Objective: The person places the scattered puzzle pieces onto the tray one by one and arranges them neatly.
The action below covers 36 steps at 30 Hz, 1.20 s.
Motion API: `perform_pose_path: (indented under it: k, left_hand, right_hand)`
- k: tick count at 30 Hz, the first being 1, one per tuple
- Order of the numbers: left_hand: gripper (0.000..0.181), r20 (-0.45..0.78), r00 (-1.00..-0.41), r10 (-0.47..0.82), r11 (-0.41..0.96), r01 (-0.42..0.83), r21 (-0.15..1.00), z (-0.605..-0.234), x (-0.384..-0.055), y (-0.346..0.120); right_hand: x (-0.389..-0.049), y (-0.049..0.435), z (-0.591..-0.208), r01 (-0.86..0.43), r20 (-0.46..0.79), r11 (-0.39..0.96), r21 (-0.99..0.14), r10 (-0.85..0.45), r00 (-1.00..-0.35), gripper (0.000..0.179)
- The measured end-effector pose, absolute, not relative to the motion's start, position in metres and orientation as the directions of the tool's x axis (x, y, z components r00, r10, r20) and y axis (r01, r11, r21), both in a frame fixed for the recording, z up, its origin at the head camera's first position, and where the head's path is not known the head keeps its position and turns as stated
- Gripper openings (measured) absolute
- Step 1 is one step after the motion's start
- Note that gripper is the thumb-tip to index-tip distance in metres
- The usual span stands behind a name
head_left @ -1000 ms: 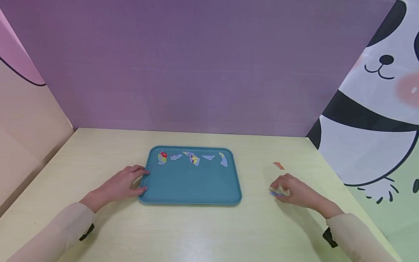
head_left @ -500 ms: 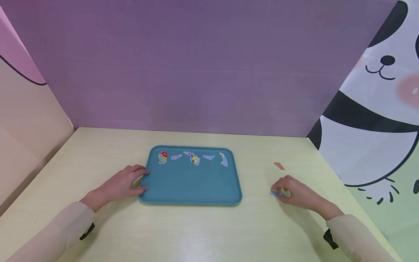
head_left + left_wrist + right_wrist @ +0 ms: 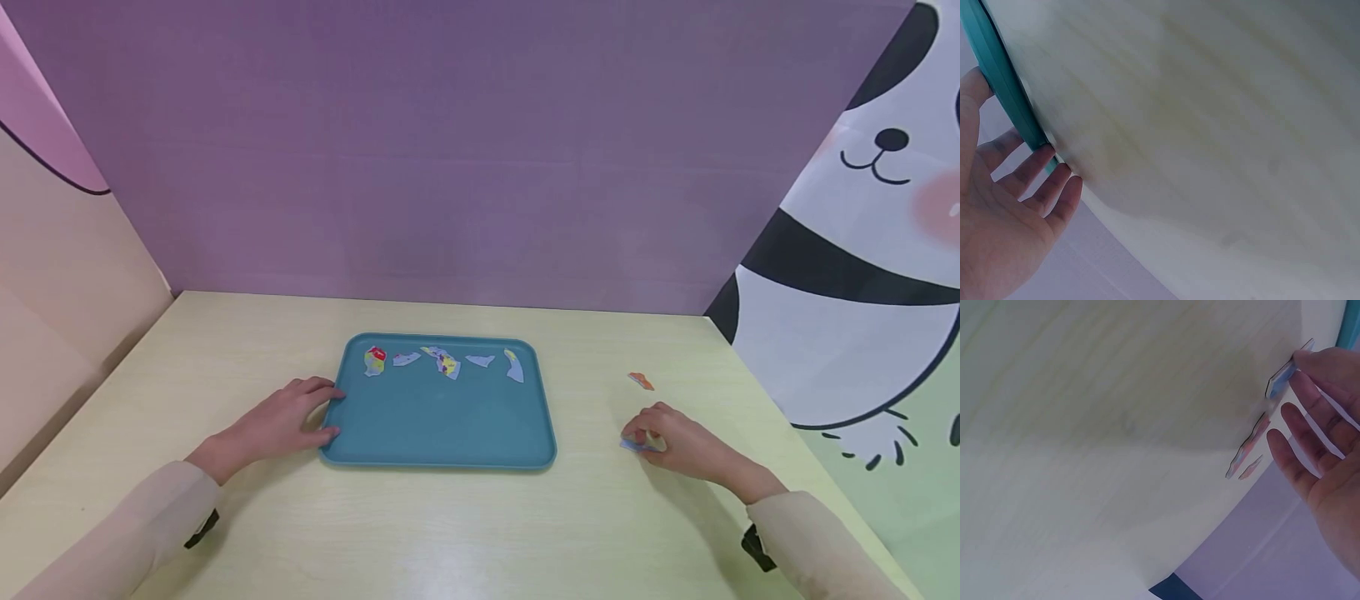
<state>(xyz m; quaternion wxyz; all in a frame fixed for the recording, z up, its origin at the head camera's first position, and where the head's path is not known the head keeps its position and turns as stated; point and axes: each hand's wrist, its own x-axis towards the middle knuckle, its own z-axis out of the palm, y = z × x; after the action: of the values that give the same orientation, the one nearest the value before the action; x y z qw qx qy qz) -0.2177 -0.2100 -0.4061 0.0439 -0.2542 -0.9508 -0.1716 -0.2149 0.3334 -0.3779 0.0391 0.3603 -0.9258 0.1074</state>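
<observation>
My left hand (image 3: 279, 421) rests at the left rim of a blue-green tray (image 3: 442, 429), thumb and fingertips touching it. In the left wrist view the fingers lie loosely spread along the tray's edge (image 3: 1004, 78). At the right of the table, my right hand (image 3: 678, 442) pinches a flat bluish puzzle piece (image 3: 632, 445) between thumb and fingers, close over the tabletop. The right wrist view shows the thumb on this puzzle piece (image 3: 1280, 381), its other fingers held apart. Just beyond this hand lies an orange puzzle piece (image 3: 641, 381).
Along the tray's far side several irregular printed puzzle pieces (image 3: 442, 363) lie in a row. The pale wooden table (image 3: 450, 533) ends at a purple backdrop (image 3: 450, 167). A panda-printed panel (image 3: 847, 333) borders the right side.
My right hand has lowered very slightly, its fingers drawn in at the bluish puzzle piece. My left hand and the tray have stayed in place.
</observation>
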Motion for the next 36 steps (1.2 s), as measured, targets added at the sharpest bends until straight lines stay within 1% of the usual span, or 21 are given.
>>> perform_pose_path:
  k: [13,23,30,36]
  left_hand:
    - [0.048,0.172,-0.867,0.468,0.813,0.499,0.3,-0.407,-0.218,-0.21]
    - [0.048,0.163,-0.87,0.465,0.815,0.493,0.305,-0.407,-0.217,-0.209]
    - [0.048,0.156,-0.875,0.458,0.819,0.483,0.309,-0.406,-0.216,-0.209]
    - [0.048,0.156,-0.877,0.455,0.821,0.481,0.309,-0.405,-0.216,-0.209]
  right_hand:
    - [-0.214,0.332,-0.377,-0.634,0.086,0.747,-0.2,-0.632,-0.771,0.025]
    - [-0.216,0.331,-0.376,-0.682,0.149,0.706,-0.191,-0.666,-0.731,0.029]
    - [-0.218,0.328,-0.374,-0.688,0.165,0.698,-0.202,-0.668,-0.726,0.029]
    - [-0.221,0.321,-0.373,-0.687,0.16,0.702,-0.185,-0.669,-0.726,0.027]
